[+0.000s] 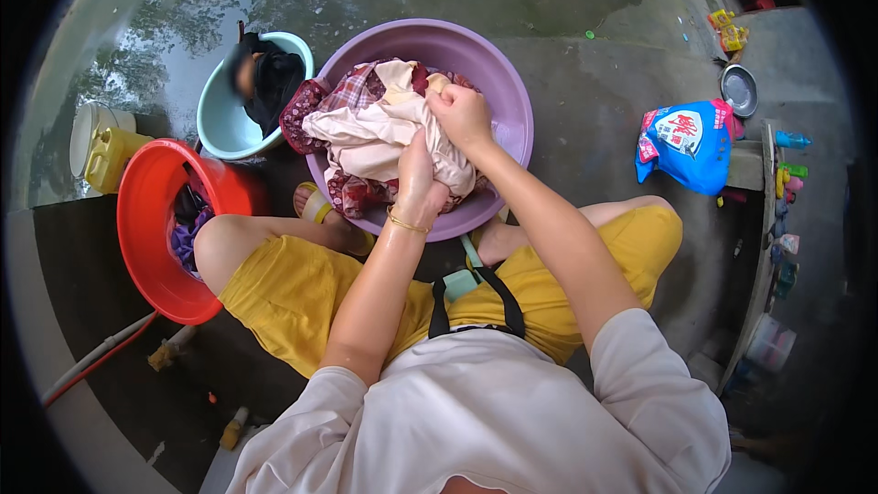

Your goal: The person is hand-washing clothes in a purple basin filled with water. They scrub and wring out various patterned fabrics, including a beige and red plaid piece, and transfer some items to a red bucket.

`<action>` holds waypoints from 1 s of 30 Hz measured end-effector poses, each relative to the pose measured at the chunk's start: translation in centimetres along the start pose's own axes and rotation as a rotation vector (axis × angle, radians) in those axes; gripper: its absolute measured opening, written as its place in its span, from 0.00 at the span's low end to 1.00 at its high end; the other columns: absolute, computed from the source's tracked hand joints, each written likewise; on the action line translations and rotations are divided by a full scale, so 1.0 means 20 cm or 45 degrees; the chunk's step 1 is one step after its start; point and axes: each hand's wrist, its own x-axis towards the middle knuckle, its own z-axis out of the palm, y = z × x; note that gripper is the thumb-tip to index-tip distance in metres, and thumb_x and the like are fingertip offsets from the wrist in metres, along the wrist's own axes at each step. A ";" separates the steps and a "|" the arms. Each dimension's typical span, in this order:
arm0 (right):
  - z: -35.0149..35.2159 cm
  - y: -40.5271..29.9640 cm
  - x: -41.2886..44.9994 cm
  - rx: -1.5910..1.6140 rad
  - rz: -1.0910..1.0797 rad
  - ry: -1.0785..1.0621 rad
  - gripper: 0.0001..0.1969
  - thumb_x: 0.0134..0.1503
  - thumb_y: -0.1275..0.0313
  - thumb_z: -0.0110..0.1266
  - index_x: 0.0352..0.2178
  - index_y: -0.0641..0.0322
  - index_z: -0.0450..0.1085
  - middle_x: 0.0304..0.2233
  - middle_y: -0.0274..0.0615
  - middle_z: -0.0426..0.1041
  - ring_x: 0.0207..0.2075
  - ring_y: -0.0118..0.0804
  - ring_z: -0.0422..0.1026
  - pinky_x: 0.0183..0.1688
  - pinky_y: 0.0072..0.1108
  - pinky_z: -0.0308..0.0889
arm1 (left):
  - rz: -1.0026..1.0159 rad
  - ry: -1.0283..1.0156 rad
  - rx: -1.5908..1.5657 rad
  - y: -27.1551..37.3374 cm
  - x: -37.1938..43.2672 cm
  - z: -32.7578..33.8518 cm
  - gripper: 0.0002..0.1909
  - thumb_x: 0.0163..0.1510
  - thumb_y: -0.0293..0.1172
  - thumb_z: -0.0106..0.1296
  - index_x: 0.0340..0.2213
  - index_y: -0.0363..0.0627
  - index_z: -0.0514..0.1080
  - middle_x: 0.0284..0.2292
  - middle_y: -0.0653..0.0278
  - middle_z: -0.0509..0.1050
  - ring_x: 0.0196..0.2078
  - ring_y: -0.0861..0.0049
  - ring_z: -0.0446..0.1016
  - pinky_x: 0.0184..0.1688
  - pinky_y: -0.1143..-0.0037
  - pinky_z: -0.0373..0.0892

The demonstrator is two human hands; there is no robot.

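Pale cream cloth lies bunched over other laundry in a wide purple plastic basin between my knees. My left hand, with a gold bracelet at its wrist, grips the near side of this cloth, its fingers partly hidden in the folds. A little farther off and to the right, my right hand is closed in a fist on the same cloth. Beneath and around it, dark red flowered fabric hangs over the basin's left rim. Plaid fabric shows at the back.
A light-blue basin with black clothing stands left of the purple one. Nearer, a red bucket holds dark and purple clothes. A yellow jug and a white bucket are behind it. Right, a blue detergent bag sits beside a ledge.
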 end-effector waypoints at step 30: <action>-0.10 0.36 0.16 -0.387 0.439 0.465 0.24 0.46 0.53 0.54 0.36 0.62 0.64 0.41 0.48 0.65 0.48 0.48 0.60 0.51 0.33 0.52 | 0.719 0.645 0.212 0.23 0.21 -0.33 0.07 0.51 0.30 0.44 0.32 0.41 0.62 0.27 0.67 0.66 0.29 0.80 0.66 0.33 0.80 0.64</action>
